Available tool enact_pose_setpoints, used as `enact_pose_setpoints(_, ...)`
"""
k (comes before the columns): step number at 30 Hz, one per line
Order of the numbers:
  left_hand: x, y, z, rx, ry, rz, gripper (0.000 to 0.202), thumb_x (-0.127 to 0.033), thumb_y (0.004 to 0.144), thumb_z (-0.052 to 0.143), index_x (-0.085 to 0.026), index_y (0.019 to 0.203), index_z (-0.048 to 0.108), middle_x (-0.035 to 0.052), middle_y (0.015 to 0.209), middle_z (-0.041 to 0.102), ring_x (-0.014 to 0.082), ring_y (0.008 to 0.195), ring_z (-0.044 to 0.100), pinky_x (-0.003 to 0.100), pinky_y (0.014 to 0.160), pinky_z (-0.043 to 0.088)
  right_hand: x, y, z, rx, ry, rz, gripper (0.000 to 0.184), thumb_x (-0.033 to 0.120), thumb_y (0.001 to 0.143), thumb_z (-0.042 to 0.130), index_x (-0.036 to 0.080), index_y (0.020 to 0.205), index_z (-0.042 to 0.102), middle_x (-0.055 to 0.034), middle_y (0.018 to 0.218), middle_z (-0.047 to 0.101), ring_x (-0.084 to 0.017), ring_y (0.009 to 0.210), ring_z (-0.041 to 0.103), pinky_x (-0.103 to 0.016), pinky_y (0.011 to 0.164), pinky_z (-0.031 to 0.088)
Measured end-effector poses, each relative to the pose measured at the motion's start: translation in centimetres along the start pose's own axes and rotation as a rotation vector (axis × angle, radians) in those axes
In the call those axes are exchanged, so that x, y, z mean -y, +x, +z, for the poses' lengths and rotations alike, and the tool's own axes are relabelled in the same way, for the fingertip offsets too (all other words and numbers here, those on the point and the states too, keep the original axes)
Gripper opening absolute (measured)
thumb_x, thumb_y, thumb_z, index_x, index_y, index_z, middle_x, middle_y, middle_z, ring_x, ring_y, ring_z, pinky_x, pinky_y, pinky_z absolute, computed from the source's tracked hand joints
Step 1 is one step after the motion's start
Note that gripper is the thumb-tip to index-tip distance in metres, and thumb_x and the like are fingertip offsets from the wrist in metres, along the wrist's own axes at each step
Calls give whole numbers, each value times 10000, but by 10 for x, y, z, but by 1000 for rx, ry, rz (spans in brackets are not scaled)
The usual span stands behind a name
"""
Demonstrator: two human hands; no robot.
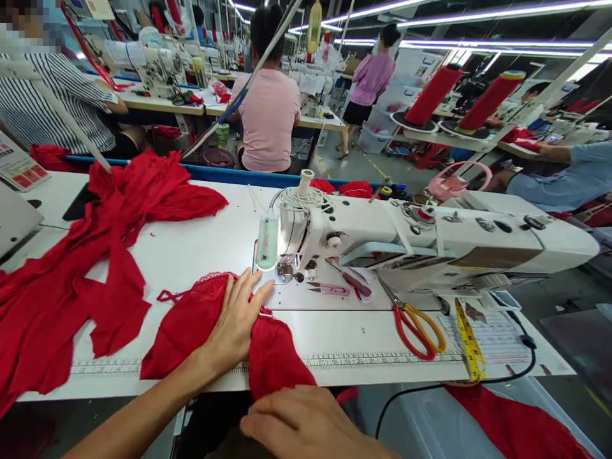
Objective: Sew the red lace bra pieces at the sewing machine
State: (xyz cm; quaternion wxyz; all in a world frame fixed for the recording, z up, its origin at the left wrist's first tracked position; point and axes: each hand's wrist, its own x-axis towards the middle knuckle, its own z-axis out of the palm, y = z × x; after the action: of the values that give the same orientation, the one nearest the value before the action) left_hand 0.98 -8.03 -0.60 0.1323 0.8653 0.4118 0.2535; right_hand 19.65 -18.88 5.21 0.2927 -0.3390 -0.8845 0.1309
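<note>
My left hand lies with fingers stretched out on a red garment piece with lace trim, just in front of the sewing machine. The fingertips reach close to the machine's needle area. Part of the red cloth hangs over the table's front edge. My right hand is low at the front, below the table edge and near that hanging cloth. Its back faces me, and its fingertips are hidden, so I cannot make out whether it holds anything.
A heap of red fabric covers the left of the table. Orange and red-handled scissors, thread snips, a seam ripper and a yellow tape measure lie on the right. A clear bin stands below. Several people work beyond.
</note>
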Motion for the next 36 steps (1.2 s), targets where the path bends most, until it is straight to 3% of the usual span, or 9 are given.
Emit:
enact_pose_setpoints(4,-2,-2,-8,-9,-3,77,51,-212,857,610,-209,900,583,145,1360,535,373,1449,339,698,1192,82,-29,-10,7,-200,184,445,190,187,1011,458,224,1109,617,-36,949,716,-157,849,679,-253,737,523)
enact_pose_setpoints(8,-9,1,-17,-117,-74,131,99,-209,953,563,-215,858,533,84,1190,622,296,1326,510,688,1201,67,-51,-5,15,-224,516,700,250,241,920,584,225,1166,626,-59,1044,704,-174,894,681,-280,785,559)
enact_pose_setpoints(11,-11,1,-26,-180,-143,153,73,-198,953,552,-217,885,535,71,1164,628,277,1280,551,662,1208,133,-47,8,22,-127,852,713,299,275,895,614,228,1190,624,-60,1109,687,-183,981,666,-314,883,542)
enact_pose_setpoints(14,-6,-3,-35,-227,-160,153,61,-181,946,553,-225,904,544,51,1141,644,245,1235,585,603,1221,196,-41,20,26,-65,991,704,175,284,891,610,211,1047,641,-4,885,645,-138,796,612,-251,722,505)
enact_pose_setpoints(17,1,-14,-48,-225,-148,131,103,-141,926,567,-241,939,582,33,1159,650,218,1189,611,540,1222,257,-38,25,26,-101,841,704,97,246,921,536,200,927,621,34,731,537,-103,630,484,-215,569,396)
enact_pose_setpoints(22,-4,-37,-67,-174,-203,50,341,-45,937,421,-254,1169,559,72,1339,566,212,1328,509,485,1204,335,-34,24,26,-249,427,499,160,176,975,439,215,916,583,-12,867,562,-129,715,530,-241,613,420)
enact_pose_setpoints(28,-18,-35,-47,-53,-168,135,224,-112,943,538,-236,1130,547,88,1270,591,241,1286,516,564,1206,281,-32,24,37,-315,413,478,179,184,1015,433,224,951,596,-26,899,574,-148,793,571,-255,660,478)
enact_pose_setpoints(31,-19,-30,-36,-80,-132,171,184,-58,955,482,-220,1009,550,69,1167,623,220,1236,539,575,1204,261,-29,20,39,-335,512,506,117,198,998,474,240,1050,570,-15,920,543,-141,806,566,-240,663,509)
enact_pose_setpoints(36,-21,-33,-36,-157,-102,215,222,-16,949,457,-217,997,538,16,989,633,165,1045,594,628,1223,141,-21,16,32,-249,620,513,273,146,904,549,252,1155,538,-40,1060,552,-157,926,590,-239,690,550)
